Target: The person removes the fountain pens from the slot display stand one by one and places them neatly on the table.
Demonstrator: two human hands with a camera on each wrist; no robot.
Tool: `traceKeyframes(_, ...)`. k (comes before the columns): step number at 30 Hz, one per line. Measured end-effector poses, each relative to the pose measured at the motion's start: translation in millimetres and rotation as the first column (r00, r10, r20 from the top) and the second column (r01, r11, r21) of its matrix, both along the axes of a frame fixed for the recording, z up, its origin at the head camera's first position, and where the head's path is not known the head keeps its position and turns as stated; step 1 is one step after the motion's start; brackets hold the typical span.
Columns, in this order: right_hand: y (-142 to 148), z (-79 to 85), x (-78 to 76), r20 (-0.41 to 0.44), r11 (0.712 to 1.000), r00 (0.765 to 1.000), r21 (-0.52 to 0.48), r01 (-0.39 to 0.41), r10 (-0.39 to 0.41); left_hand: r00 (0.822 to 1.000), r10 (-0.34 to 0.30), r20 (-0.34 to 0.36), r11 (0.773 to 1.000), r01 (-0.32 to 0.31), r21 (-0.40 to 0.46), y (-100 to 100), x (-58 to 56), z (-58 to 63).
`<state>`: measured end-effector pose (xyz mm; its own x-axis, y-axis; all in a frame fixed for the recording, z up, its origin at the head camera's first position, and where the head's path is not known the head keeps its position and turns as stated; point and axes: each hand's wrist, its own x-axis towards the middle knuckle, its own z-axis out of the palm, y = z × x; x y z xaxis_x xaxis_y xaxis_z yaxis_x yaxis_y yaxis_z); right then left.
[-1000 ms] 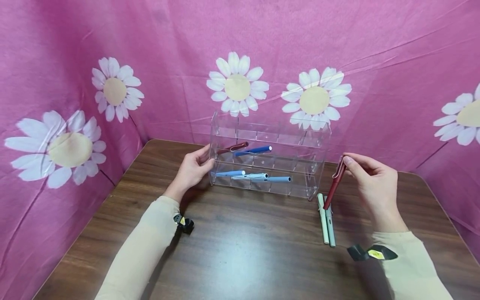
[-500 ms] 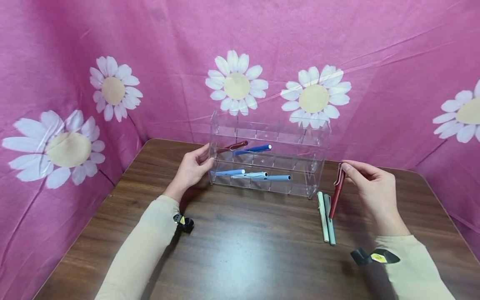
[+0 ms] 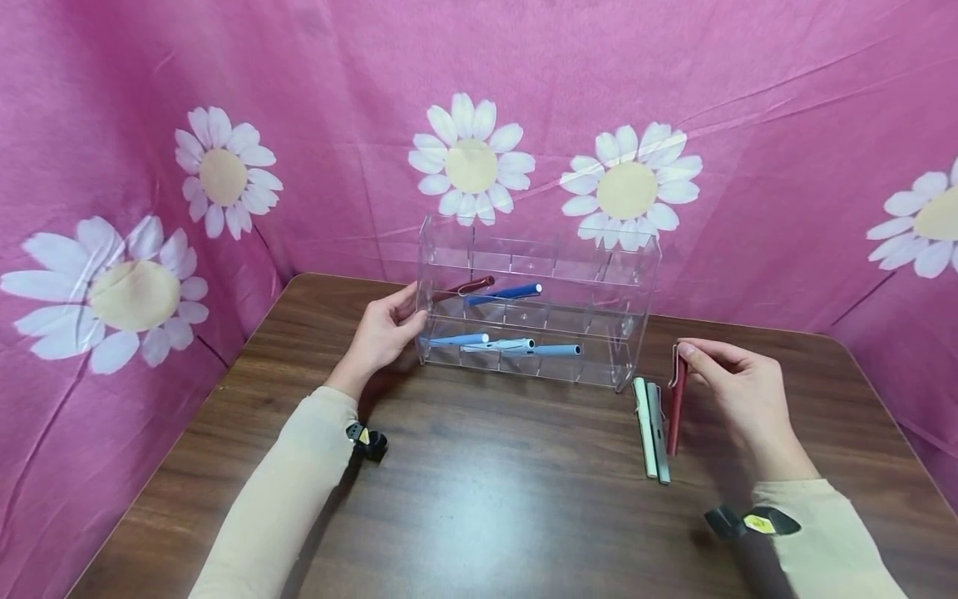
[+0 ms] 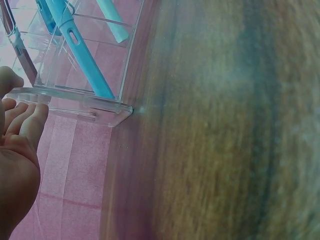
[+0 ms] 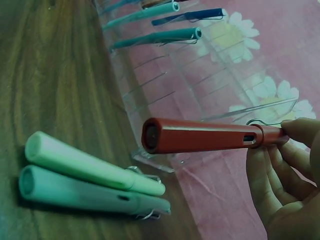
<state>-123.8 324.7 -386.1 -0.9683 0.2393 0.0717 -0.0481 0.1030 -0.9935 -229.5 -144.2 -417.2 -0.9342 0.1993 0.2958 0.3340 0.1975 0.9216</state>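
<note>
At the left end of a clear acrylic pen rack [image 3: 535,376], my left hand [image 3: 382,337] grips the side panel between thumb and fingers. My right hand [image 3: 748,399] pinches a red pen [image 3: 676,408] by its clip end; the pen points down, its lower end close over the table. In the right wrist view the red pen [image 5: 200,137] shows its blunt end toward the camera. Just left of it, a pale green pen [image 3: 644,428] and a grey-green pen [image 3: 658,437] lie side by side on the table.
The rack's middle tier holds a dark red pen [image 3: 467,287] and a dark blue pen [image 3: 509,294]. Its bottom tier carries a light blue pen [image 3: 458,340], a pale blue pen [image 3: 509,344] and a grey-blue pen [image 3: 557,350]. Behind the wooden table [image 3: 464,499] hangs a pink flowered cloth [image 3: 344,166].
My right hand has lowered and come nearer, carrying the red pen from over the two green pens to their right side; the pen now hangs more upright. The left hand keeps its hold.
</note>
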Motion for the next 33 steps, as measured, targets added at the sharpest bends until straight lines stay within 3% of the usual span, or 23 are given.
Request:
traceKeyframes(7,6.2,-8.7,5.2,0.069,0.996,0.997,0.09,-0.021,0.015,1.0,-0.007,0.015,1.0,0.007,0.02,0.6,-1.2,-1.3)
traceKeyframes(14,12.7,-16.5,7.4,0.154,0.971,0.988,0.234,-0.053,0.017,1.0,-0.013,0.013,0.999,0.013,0.038,0.7,-1.6,-0.5)
traceKeyframes(22,21.5,-30.0,9.2,0.251,0.978,0.967,0.184,-0.097,0.049,1.0,-0.016,0.004,1.0,0.016,0.026,0.2,-0.3,-0.8)
traceKeyframes(33,27.5,-41.3,5.7,0.228,0.98,0.967,0.139,-0.144,0.109,1.0,-0.023,0.012,0.999,0.023,0.044,0.6,0.3,-0.4)
